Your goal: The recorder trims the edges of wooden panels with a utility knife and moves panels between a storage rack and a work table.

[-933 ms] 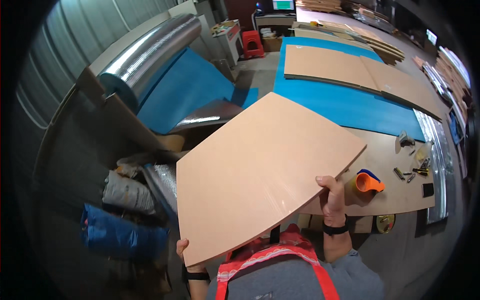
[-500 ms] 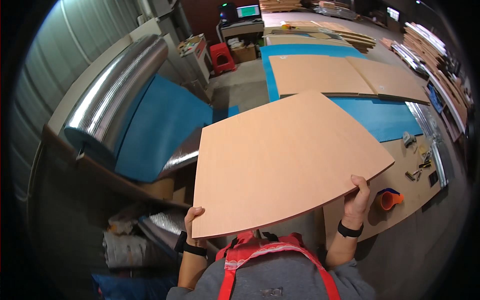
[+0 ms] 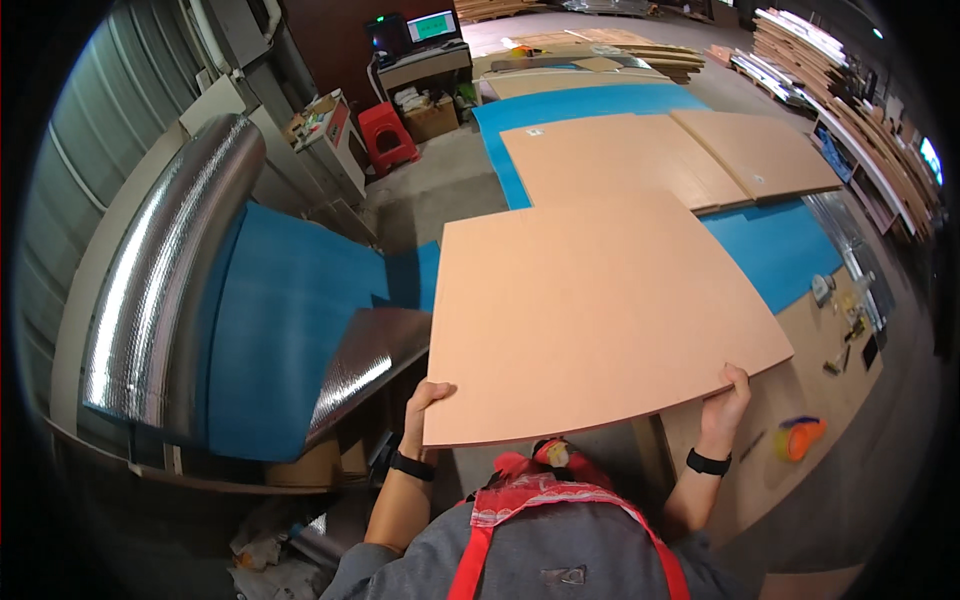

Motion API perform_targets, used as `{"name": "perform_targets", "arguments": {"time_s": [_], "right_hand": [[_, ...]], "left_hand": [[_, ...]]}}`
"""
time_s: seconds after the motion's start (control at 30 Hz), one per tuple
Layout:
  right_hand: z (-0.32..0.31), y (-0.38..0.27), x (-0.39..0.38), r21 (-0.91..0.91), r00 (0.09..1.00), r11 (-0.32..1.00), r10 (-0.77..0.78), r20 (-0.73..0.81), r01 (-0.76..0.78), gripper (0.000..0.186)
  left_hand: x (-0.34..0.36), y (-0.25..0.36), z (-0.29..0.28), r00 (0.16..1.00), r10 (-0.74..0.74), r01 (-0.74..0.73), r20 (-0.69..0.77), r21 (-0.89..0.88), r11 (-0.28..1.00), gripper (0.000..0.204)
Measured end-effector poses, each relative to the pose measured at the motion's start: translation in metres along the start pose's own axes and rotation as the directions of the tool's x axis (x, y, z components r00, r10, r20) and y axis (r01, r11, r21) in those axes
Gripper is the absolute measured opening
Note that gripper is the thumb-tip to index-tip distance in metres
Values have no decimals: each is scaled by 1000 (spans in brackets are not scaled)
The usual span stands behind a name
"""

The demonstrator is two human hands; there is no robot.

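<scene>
We hold up a smooth, flat, pale wood-toned board (image 3: 600, 310), four-sided with a thin edge, in front of our red-strapped apron (image 3: 540, 497) and partly over the tan tabletop (image 3: 725, 490). Left of it stand a shiny, crinkled silver roll (image 3: 165, 290) and matte blue sheeting (image 3: 285, 320). Our left hand (image 3: 424, 412) closes on the board's near left corner, thumb on top; our right hand (image 3: 727, 403) grips its near edge further right. The board hides our other fingertips; an orange object (image 3: 803, 438) is blurred.
</scene>
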State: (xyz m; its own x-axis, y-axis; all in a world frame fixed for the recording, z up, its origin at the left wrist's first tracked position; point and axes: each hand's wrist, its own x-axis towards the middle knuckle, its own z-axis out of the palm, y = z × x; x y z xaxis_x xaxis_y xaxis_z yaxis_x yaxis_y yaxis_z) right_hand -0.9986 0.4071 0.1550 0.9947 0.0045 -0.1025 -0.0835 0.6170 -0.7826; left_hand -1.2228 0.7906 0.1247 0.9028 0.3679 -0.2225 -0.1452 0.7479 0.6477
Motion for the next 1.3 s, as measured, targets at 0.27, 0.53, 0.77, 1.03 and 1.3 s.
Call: {"name": "perform_targets", "arguments": {"time_s": [0.27,0.53,0.77,1.03,1.3], "right_hand": [[9,62,118,60,994,994,99,-47,-97,13],[20,105,180,-53,927,940,323,-192,-338,25],[-3,118,188,-374,921,843,329,-210,-386,34],[38,136,169,-276,903,898,232,-362,-342,44],[62,144,149,-389,875,787,465,-138,-479,43]], "left_hand": [[138,12,11,989,-87,111,-116,213,971,58],[223,-14,-5,940,-301,334,-162,253,908,56],[252,-16,-21,865,-472,502,-172,263,824,53],[274,-14,-43,622,-778,783,-92,106,613,53],[281,-5,-28,720,-674,686,-166,27,727,55]]}}
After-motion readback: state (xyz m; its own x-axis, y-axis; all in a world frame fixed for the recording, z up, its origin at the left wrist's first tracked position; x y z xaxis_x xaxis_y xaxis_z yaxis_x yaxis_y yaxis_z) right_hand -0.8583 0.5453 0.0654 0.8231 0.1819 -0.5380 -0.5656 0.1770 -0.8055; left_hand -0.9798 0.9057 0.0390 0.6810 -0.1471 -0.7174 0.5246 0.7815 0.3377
